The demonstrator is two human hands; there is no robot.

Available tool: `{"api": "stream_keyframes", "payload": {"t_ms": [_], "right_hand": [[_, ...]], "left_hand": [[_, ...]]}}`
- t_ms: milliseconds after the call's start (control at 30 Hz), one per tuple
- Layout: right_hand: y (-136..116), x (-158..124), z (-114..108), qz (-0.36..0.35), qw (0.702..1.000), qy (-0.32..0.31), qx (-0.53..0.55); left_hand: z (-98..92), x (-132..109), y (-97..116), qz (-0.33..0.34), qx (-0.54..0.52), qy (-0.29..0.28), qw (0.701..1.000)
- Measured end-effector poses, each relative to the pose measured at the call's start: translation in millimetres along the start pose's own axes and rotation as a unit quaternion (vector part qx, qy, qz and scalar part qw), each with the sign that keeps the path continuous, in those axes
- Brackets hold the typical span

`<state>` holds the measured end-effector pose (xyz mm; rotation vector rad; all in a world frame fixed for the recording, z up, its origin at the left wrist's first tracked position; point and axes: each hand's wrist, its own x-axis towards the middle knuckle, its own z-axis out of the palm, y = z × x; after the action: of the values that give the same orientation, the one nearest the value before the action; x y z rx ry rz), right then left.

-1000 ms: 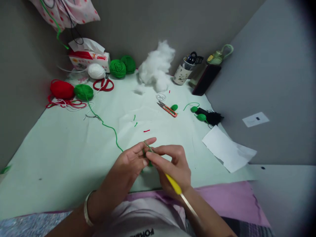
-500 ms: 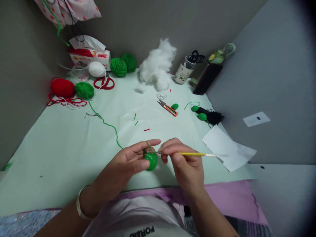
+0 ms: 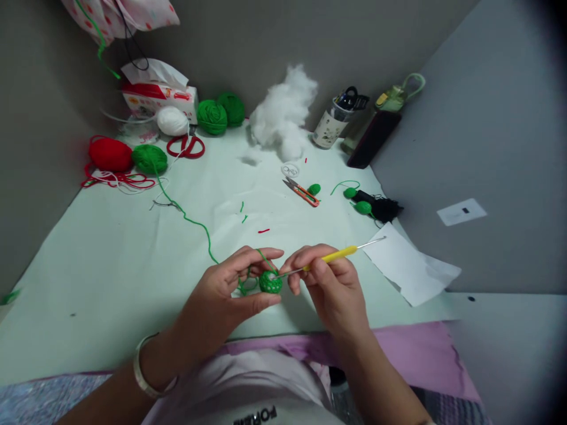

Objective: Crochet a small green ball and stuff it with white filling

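Between the thumb and fingers of my left hand (image 3: 234,283) is a small green crocheted piece (image 3: 270,283), rounded, with white showing at its top. Green yarn (image 3: 195,223) runs over the left index finger and back to a green yarn ball (image 3: 149,159) at the left. My right hand (image 3: 332,283) grips a crochet hook (image 3: 339,255) by its yellow handle. One metal end of the hook meets the top of the crocheted piece; the other points up to the right. Whether a loop sits on the working tip is too small to tell.
Orange thread snips (image 3: 302,192) lie mid-table near a small green crocheted piece (image 3: 314,189). White stuffing (image 3: 283,115), red-handled scissors (image 3: 186,147), a red yarn ball (image 3: 110,154) and a tissue box (image 3: 160,97) stand behind. White paper (image 3: 410,265) lies at the right, below black yarn (image 3: 384,209).
My left hand has turned the crocheted piece so its top now shows. The hook has tilted, its far end rising. My right hand has shifted slightly.
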<state>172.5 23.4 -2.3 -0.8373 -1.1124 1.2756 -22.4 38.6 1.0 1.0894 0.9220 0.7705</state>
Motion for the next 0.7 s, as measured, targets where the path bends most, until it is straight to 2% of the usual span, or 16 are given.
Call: {"api": "stream_keyframes", "payload": {"t_ms": [267, 400, 533, 600, 700], "right_hand": [[-5.4, -0.7, -7.6, -0.01, 0.998, -0.05, -0.021], [-13.4, -3.2, -7.1, -0.043, 0.99, -0.062, -0.118], [-15.0, -8.1, -4.1, -0.127, 0.964, -0.073, -0.223], [-13.2, -9.4, -3.2, -0.137, 0.965, -0.069, -0.214], [-11.4, -9.4, -2.7, -0.1, 0.977, -0.062, -0.176]], "left_hand": [[-2.9, 0.0, 0.0, 0.029, 0.045, 0.014, 0.998], [-4.6, 1.7, -1.2, 0.037, 0.064, 0.015, 0.997], [-3.1, 3.2, -1.0, 0.049, 0.072, 0.042, 0.995], [-2.0, 3.0, -0.3, 0.057, 0.07, 0.05, 0.995], [-0.7, 2.5, 1.0, 0.069, 0.073, 0.048, 0.994]]}}
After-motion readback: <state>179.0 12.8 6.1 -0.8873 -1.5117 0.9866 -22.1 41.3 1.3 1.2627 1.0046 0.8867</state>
